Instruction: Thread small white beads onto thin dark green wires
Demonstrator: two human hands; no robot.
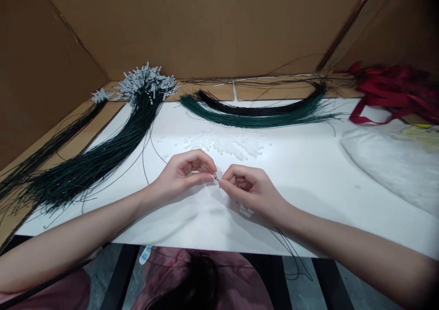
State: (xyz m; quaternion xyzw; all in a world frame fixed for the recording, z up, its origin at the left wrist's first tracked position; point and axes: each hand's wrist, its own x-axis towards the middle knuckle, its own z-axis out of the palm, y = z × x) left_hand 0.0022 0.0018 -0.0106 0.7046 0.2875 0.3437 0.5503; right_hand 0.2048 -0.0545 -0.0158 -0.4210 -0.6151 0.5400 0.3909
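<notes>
Above the middle of the white board, my two hands meet almost fingertip to fingertip. My right hand [248,186] is closed in a pinch on thin dark wire, whose short tip [216,179] shows between the hands. Dark wire strands [291,248] hang over the board's front edge below my right forearm. My left hand [187,170] also pinches thumb to forefinger at that tip; what it holds is too small to make out. Just beyond the hands lies a loose scatter of small white beads [222,143]. Several small white pieces [245,210] lie under my right hand.
At left lie a large bundle of green wires [113,157] with white beaded ends [147,83] and a thinner bundle [65,134]. Black wires [267,109] and green wires [247,120] curve at the back. Red ribbon [394,90] and a clear plastic bag [391,159] are right.
</notes>
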